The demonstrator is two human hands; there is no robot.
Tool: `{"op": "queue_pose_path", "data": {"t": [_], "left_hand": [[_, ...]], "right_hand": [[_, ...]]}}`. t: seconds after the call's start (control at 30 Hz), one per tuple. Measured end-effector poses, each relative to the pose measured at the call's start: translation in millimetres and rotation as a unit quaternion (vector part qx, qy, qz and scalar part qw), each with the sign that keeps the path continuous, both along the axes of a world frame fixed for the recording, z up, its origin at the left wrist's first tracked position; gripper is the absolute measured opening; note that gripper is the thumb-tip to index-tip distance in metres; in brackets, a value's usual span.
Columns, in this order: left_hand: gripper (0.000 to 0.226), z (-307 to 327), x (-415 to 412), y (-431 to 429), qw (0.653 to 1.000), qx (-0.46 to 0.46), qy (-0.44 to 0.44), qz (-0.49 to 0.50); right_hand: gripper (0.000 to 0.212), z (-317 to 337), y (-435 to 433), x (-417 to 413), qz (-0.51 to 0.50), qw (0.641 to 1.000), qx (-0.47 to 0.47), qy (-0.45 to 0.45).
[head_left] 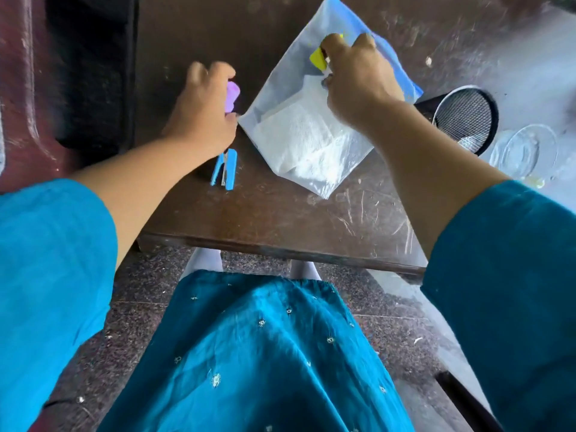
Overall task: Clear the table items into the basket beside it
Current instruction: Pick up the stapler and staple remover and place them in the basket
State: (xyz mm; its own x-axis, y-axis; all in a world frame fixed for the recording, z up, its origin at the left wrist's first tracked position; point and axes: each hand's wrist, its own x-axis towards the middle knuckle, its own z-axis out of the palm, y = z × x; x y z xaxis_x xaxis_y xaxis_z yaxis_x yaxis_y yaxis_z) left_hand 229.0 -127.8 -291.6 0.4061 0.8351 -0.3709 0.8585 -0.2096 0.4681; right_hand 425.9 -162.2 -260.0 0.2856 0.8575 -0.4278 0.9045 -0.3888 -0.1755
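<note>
Both hands closed on small items; the basket lies off to the left of the counter.

The left hand [205,110] is clenched around a purple item [232,96], and just below it, touching the wrist's edge, a blue stapler [225,169] lies with its long axis running toward and away from the person. The right hand [358,82] grips a yellow item [318,57] over a clear plastic bag [311,135]. A dark basket [90,73] sits beside the counter [280,219], nearest the left hand, which looks best placed to drop first. A mesh cup [467,120] lies tipped on its side to the right.
</note>
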Motion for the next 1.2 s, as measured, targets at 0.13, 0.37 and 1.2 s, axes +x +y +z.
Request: {"op": "queue_pose_path", "data": {"t": [0.13,0.37,1.2], "left_hand": [[0.033,9.2,-9.0,-14.4,0.996,0.093,0.018,-0.003],[0.057,2.9,-30.8,-74.2,0.992,0.067,0.074,-0.072],[0.041,100.9,-58.1,75.2,0.833,0.175,-0.338,0.402]], "right_hand": [[0.028,-10.3,-8.5,1.4,-0.01,1.0,-0.017,0.0],[0.029,-7.6,-6.8,8.3,-0.019,1.0,-0.002,0.01],[0.032,93.7,118.1,-123.3,0.066,0.944,0.209,0.246]]}}
